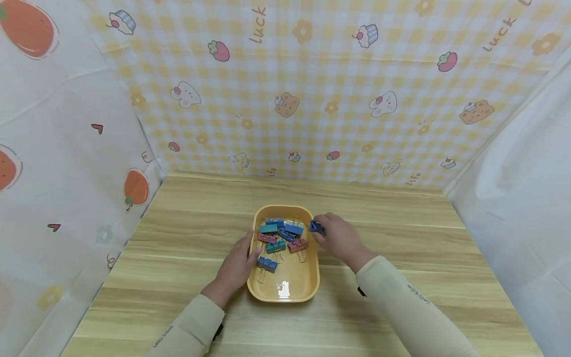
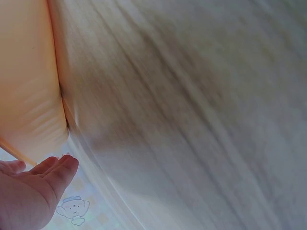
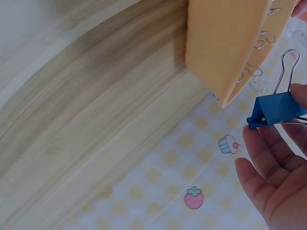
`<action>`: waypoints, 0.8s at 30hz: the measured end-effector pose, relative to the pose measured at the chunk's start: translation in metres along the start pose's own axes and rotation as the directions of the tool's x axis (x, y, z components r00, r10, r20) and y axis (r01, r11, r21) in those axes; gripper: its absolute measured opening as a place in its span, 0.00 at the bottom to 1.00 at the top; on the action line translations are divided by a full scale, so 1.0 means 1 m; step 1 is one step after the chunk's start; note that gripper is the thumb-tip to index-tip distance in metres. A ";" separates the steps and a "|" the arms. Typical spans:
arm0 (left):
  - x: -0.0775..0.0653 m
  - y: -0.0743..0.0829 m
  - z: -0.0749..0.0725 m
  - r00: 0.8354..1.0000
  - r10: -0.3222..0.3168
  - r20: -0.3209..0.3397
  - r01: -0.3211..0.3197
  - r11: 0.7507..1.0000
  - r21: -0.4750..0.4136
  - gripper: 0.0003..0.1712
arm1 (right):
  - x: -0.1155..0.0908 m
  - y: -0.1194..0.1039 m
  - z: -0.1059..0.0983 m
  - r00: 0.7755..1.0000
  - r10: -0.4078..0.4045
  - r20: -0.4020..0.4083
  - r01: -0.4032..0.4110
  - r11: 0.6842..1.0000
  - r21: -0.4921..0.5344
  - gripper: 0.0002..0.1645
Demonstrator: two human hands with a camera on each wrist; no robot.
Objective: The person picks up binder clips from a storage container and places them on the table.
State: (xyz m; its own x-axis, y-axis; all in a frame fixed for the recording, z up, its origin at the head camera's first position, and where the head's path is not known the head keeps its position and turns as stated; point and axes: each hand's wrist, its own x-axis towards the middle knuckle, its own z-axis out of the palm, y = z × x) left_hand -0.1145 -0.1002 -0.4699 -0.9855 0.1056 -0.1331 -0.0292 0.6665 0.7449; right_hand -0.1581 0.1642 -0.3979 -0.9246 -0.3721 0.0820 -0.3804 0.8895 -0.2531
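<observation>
A yellow plastic tray (image 1: 303,277) stands on the table, with several blue, teal and pink binder clips (image 1: 275,246) in it, mostly toward the far end. My left hand (image 1: 235,265) holds the tray's left side, its thumb over the rim and its fingers along the outer wall. At the upper right of the tray, my right hand (image 1: 341,239) pinches a blue binder clip (image 3: 276,106). One wire handle of this clip stands up in the right wrist view, and thumb and fingertips are on its body.
Wood-grain table (image 1: 187,223) surrounds the tray. Behind it hangs a yellow checked cloth (image 1: 312,134) with cartoon prints, and white cloths (image 1: 80,163) hang at both sides. One blue clip (image 1: 266,264) lies apart from the others, near the left thumb.
</observation>
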 end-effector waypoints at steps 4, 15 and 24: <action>0.000 -0.001 0.000 1.000 0.003 0.004 -0.003 1.000 0.008 0.38 | -0.001 0.006 0.000 1.000 0.025 -0.007 -0.025 1.000 0.014 0.22; 0.003 0.000 0.001 1.000 -0.015 0.013 0.015 1.000 0.003 0.38 | -0.002 0.024 0.000 0.999 0.035 -0.008 -0.035 0.998 0.043 0.22; 0.002 -0.002 0.001 1.000 -0.002 0.012 0.003 1.000 -0.011 0.39 | 0.000 0.034 0.009 0.998 0.040 0.041 -0.040 0.999 0.004 0.21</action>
State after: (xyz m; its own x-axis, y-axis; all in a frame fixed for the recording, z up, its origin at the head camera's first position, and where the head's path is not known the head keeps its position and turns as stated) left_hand -0.1163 -0.1003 -0.4720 -0.9834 0.1126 -0.1425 -0.0335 0.6586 0.7517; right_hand -0.1713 0.1920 -0.4151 -0.9373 -0.3469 0.0322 -0.3430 0.9026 -0.2600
